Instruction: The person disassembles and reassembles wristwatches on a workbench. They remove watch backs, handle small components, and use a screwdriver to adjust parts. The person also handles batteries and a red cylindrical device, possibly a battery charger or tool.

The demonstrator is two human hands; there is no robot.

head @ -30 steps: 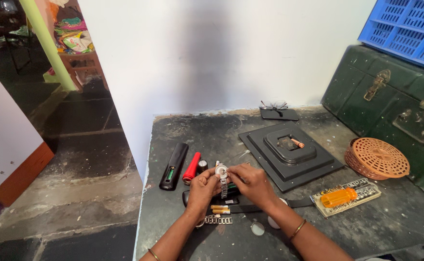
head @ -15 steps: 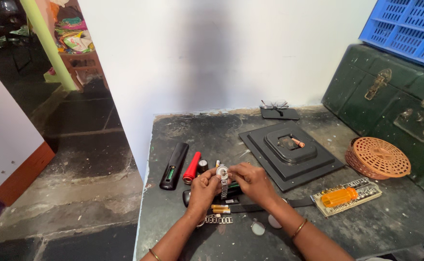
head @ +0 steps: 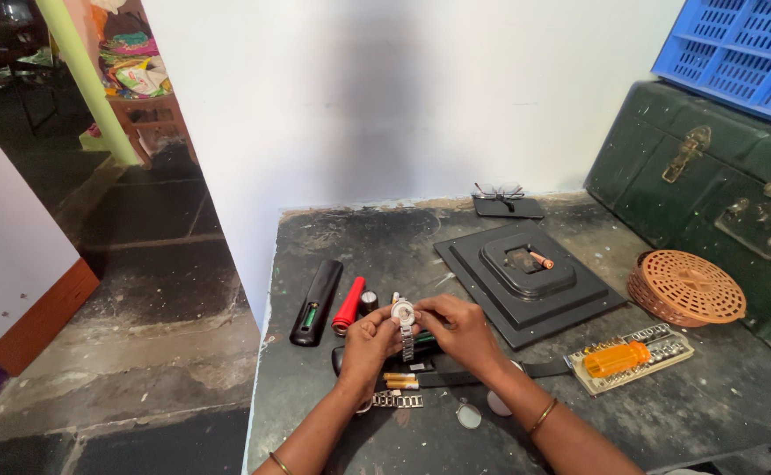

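We pinched the wristwatch between left hand and right hand, raised clear of the table (strap dangling) for closer work.

Bare forearms, a thin gold bangle on each wrist, no sleeves.

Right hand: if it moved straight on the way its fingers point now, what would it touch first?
The right hand points left at the watch it pinches, so that comes first; just behind is the left hand. Depth is hard to judge.
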